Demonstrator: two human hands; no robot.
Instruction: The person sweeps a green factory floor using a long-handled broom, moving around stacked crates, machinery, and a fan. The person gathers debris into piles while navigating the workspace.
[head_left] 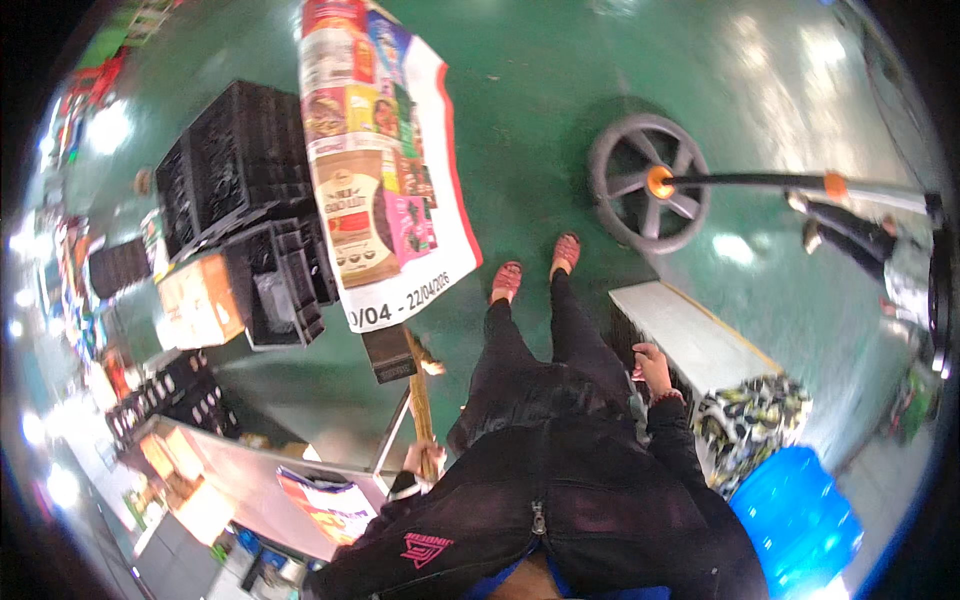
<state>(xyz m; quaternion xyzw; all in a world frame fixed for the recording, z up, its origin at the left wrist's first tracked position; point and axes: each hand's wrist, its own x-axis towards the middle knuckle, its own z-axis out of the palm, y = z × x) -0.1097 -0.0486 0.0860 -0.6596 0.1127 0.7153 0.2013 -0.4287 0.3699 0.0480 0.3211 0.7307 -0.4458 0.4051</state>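
Observation:
My left hand (425,459) is closed around the lower end of a thin yellowish-brown stick (419,405). The stick points away from me, and its far end meets a dark brown flat piece (388,356). Just beyond that is a large printed poster (385,170) with colourful product pictures, a white margin and a red edge. Whether the poster is fixed to the stick I cannot tell. My right hand (652,369) has its fingers curled in beside a long white-topped stand (690,335). Anything inside those fingers is hidden.
Black plastic crates (240,165) are stacked at left, with a cardboard box (200,300) near them. A grey spoked round base (648,215) with an orange hub and a pole lies ahead right. Patterned cloth (755,420) and a shiny blue object (798,525) are at right. Another person (860,240) is farther right.

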